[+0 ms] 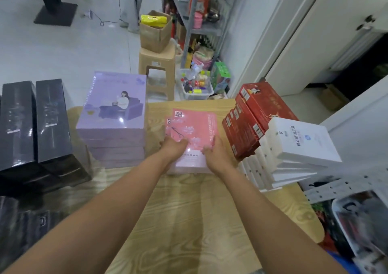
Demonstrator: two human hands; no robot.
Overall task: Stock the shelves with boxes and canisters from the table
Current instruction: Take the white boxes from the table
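Note:
A short stack of flat pink boxes [196, 127] lies in the middle of the wooden table [189, 210]. My left hand [173, 147] grips the stack's near left edge. My right hand [214, 153] holds its near right edge, fingers curled on the top box. To the left rises a stack of lilac boxes [113, 106]. Black boxes [33, 118] stand at the far left. Red boxes [252, 118] and white boxes [298, 145] lean in fanned rows on the right.
Beyond the table stand a beige plastic stool [157, 68] carrying an open cardboard carton [155, 32], a clear bin of small bottles [195, 85], and a grey metal shelf unit [205, 17] with goods. A perforated metal shelf rail [336, 187] juts in at the right.

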